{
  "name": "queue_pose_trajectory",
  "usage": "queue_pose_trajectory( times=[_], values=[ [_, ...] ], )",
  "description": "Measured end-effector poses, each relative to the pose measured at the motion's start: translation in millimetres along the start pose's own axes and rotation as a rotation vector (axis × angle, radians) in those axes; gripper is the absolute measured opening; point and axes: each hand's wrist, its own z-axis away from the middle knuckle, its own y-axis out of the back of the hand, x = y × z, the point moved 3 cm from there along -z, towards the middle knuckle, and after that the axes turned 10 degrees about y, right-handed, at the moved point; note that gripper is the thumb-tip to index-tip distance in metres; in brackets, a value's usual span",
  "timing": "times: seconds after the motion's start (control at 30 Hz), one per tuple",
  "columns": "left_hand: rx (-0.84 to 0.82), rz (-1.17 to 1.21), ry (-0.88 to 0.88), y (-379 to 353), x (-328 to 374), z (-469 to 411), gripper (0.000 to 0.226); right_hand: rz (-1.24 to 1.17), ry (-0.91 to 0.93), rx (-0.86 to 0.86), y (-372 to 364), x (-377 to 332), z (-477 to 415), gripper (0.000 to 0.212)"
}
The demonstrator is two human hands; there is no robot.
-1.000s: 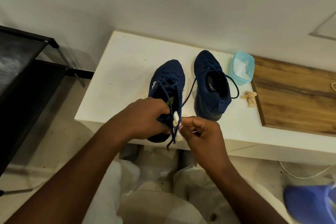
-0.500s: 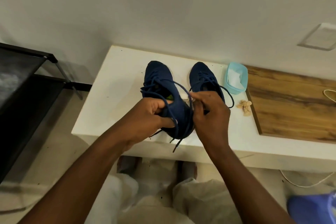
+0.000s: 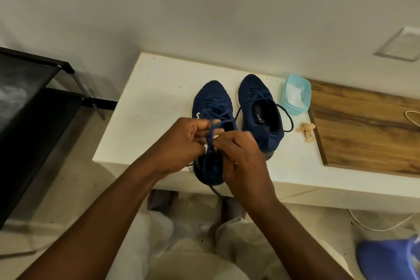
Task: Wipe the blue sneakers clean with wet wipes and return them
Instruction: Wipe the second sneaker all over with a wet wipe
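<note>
Sneaker (image 3: 212, 104) now lowered onto table (image 3: 159, 98); left hand (image 3: 181, 143) and right hand (image 3: 241, 157) pinch its lace (image 3: 211, 134).

Light was soft & a bit dim, w/ a warm tint. No glare. Wall (image 3: 204, 7) was lit even. Rack (image 3: 27, 102) on the left was almost black & threw a faint shadow on the wall. L hand (image 3: 179, 143) & R hand (image 3: 241, 157) were smeary at the lace (image 3: 210, 136). Edges bent out, esp. the table (image 3: 159, 88). Blue thing (image 3: 388, 259) btm right was fuzzy.
</note>
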Motion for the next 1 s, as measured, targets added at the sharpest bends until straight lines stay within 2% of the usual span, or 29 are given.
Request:
queue_pose_trajectory(
  times=[0.07,0.2,0.3,0.4,0.6,0.73,0.8,0.9,1.0],
  values=[
    [-0.014,-0.048,-0.035,-2,-1,1,0.05,-0.076,-0.088,0.047,1,10,2,0.022],
    [-0.021,-0.223,-0.095,-2,3,5,0.038,-0.207,-0.413,0.306,35,33,8,0.021],
    [-0.118,-0.275,-0.053,2,-1,9,0.037,-0.281,-0.5,0.232,40,29,28,0.022],
    [-0.188,-0.423,-0.095,6,-2,8,0.041,-0.271,-0.467,0.056,19,12,44,0.023],
    [-0.14,-0.432,-0.089,6,-3,6,0.027,-0.119,-0.148,0.0,10,-4,35,0.019],
    [-0.166,-0.424,-0.078,4,-3,6,0.02,-0.091,-0.255,0.122,19,19,26,0.022],
    [-0.178,-0.436,-0.095,2,-4,7,0.02,-0.125,-0.187,0.078,14,3,25,0.023],
    [-0.165,-0.494,-0.137,1,-3,9,0.03,-0.164,-0.064,-0.056,5,-24,28,0.022],
    [-0.105,-0.514,-0.101,-6,1,11,0.044,-0.16,-0.21,0.067,7,3,20,0.015]
  ],
)
